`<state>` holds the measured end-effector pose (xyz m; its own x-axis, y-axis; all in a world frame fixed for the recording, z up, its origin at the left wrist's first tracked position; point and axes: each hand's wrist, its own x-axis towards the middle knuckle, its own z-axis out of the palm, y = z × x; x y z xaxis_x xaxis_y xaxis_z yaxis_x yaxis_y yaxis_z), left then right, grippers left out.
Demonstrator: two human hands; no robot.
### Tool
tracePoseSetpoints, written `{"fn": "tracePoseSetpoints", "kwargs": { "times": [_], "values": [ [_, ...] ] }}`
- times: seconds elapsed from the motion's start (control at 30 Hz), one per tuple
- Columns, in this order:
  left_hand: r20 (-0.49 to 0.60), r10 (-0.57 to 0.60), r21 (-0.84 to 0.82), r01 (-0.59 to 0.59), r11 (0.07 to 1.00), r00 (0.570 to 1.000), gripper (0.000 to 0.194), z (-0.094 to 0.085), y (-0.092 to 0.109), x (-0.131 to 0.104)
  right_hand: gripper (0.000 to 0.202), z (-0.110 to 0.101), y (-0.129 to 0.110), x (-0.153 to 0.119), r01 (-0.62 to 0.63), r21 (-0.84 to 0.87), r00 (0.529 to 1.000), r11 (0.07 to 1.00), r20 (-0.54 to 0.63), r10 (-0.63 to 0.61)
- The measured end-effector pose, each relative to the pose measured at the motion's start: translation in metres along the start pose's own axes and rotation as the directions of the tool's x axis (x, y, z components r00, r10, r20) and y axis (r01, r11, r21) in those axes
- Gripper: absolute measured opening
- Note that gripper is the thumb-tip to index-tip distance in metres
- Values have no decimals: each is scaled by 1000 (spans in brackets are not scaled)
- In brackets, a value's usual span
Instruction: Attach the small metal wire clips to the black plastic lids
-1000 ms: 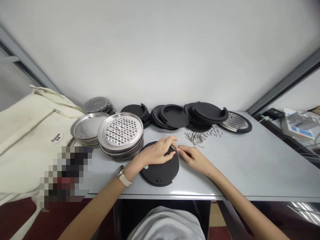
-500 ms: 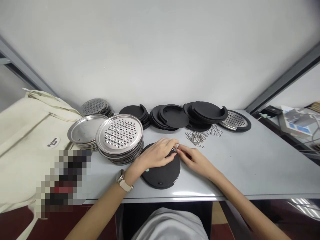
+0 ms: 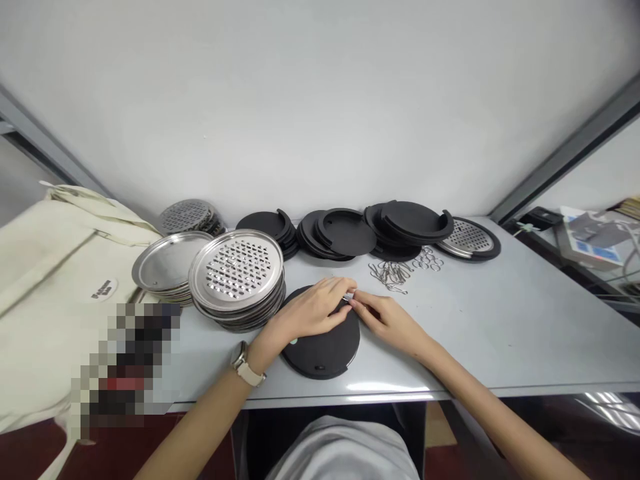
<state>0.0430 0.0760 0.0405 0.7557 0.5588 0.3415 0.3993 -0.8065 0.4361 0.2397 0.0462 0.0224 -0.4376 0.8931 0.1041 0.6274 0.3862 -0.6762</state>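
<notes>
A black round disc [image 3: 323,347] lies flat near the table's front edge. My left hand [image 3: 315,308] rests over its upper part, fingers bent around a small metal piece [image 3: 346,299] at the disc's upper right rim. From the right, my right hand [image 3: 387,321] pinches at the same small metal piece with thumb and forefinger. Most of that piece is hidden by the fingers. Just behind the hands is a pile of metal clips [image 3: 393,274], with several metal rings [image 3: 429,259] beside it.
Stacked metal grater discs [image 3: 237,270] and plain metal discs [image 3: 173,260] stand at left, beside a cream bag [image 3: 60,267]. Along the wall are stacks of black discs [image 3: 347,232] and another grater disc in a black holder [image 3: 470,238]. A shelf with boxes is at far right.
The view has shifted slightly. Both hands stay at the disc's upper right rim, with only slight finger movement.
</notes>
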Motion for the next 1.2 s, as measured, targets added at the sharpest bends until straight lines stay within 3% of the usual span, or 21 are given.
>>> {"fn": "tracePoseSetpoints", "kwargs": {
  "times": [0.4, 0.8, 1.07, 1.2],
  "values": [
    [5, -22, 0, 22, 1000, 1000, 28, 0, 0, 0, 27, 1, 2, -1, 2, -26, 1000, 1000, 12, -2],
    [16, 3, 47, -3, 999, 1000, 17, -1, 0, 2, 29, 1, 1, 0, -21, -42, 1000, 999, 12, 21],
    [21, 10, -34, -9, 999, 1000, 19, 0, -1, 2, 28, -3, 2, -1, 9, 5, 1000, 1000, 23, -10],
    [1, -23, -64, 23, 998, 1000, 31, 2, -3, 0, 28, -3, 3, 0, 21, -10, 1000, 1000, 15, -20]
  ]
}}
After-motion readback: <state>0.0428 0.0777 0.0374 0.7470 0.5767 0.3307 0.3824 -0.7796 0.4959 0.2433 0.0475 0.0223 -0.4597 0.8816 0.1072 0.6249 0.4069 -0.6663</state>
